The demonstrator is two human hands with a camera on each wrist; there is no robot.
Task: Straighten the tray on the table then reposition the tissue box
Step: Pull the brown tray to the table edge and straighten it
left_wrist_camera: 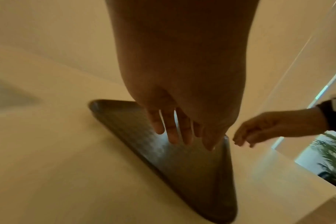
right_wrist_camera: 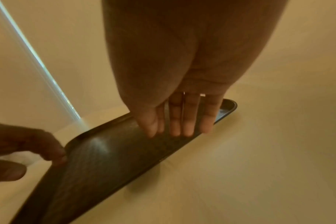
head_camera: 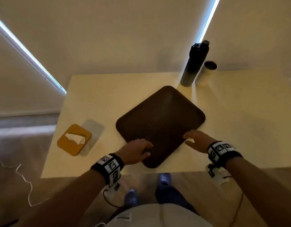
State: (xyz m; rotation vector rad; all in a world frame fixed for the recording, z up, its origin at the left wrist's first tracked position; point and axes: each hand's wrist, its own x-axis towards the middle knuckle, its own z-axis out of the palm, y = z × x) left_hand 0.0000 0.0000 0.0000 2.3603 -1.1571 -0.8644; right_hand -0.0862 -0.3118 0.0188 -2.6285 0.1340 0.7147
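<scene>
A person's two hands reach for a dark tray lying skewed at the centre of a pale table, one corner pointing at the lower edge of the head view. The left hand and right hand flank that corner with fingers straight and spread, holding nothing; whether they press the tray yet is unclear. The tissue box sits well apart at the left of the frame. To square the tray well, the hands should likely take opposite rims and turn it flat on the table, keeping its far corner off the bottle and cup at upper right.
</scene>
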